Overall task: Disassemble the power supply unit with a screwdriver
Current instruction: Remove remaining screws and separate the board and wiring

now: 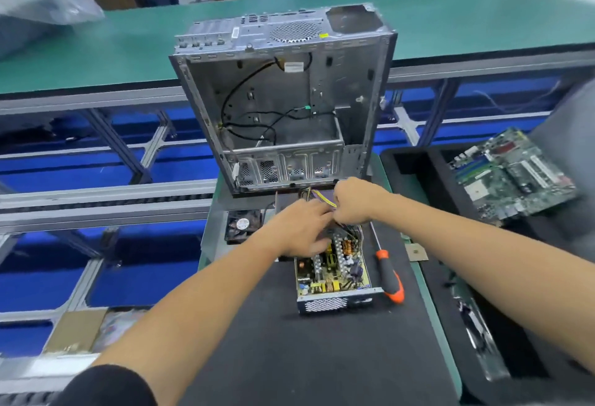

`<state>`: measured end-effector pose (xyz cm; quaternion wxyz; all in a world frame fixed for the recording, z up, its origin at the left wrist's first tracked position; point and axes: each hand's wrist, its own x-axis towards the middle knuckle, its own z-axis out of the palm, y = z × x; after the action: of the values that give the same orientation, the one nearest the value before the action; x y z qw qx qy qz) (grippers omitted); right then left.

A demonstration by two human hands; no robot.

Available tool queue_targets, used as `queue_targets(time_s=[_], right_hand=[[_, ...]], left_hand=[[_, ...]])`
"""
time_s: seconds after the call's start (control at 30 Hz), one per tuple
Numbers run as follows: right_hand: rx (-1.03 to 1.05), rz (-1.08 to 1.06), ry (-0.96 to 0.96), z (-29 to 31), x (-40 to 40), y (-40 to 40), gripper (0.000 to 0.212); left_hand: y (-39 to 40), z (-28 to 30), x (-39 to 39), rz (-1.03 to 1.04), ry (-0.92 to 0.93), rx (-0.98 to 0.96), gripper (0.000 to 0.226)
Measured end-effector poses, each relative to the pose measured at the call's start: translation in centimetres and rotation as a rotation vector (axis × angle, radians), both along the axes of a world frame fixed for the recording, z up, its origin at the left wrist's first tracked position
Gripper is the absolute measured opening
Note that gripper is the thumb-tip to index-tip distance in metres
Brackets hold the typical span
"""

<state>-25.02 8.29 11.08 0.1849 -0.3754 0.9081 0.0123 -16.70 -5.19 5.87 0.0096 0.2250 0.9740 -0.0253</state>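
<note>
The opened power supply unit, a grey metal box with its lid off and a yellow-green circuit board bared, lies on the black mat near the mat's middle, toward its right edge. Its long axis runs from the near edge toward the far edge, tilted slightly left at the far end; the perforated grille wall faces the near edge, and the bundle of yellow and black wires leaves the far end.

The left hand rests over the far left part of the unit with its fingers bent down onto it; whether they clasp anything I cannot tell. The right hand is just beyond the unit's far end, fingers curled round the wires. The two hands are almost touching.

The orange-and-black-handled screwdriver lies on the mat just beside the unit's right wall, roughly parallel to it, handle toward the near edge, untouched.

A small black fan lies at the mat's far left corner. An empty grey metal computer case stands open at the far edge. To the right, a green motherboard rests in a black foam tray.
</note>
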Motion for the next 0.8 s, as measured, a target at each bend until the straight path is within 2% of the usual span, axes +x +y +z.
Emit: queue_targets(time_s=[0.17, 0.3, 0.5, 0.6, 0.8], right_hand=[[0.194, -0.06, -0.264, -1.5, 1.8, 1.5, 0.022], [0.165, -0.174, -0.239, -3.7, 3.0, 1.0, 0.018], [0.231, -0.183, -0.268, -5.7, 4.1, 0.3, 0.02], [0.212, -0.203, -0.33, -5.8, 3.8, 0.2, 0.025], [0.016, -0.328, -0.416, -5.4, 3.9, 0.5, 0.017]], left_hand=[[0.8, -0.4, -0.6, 0.114, -0.072, 0.045, 0.015], [0.8, -0.1, -1.0, 0.238, -0.204, 0.152, 0.013], [0.2, -0.1, -1.0, 0.33, -0.224, 0.238, 0.015], [0.3, -0.1, -1.4, 0.37, -0.246, 0.241, 0.013], [0.7, 0.4, -2.3, 0.347, -0.281, 0.171, 0.007]])
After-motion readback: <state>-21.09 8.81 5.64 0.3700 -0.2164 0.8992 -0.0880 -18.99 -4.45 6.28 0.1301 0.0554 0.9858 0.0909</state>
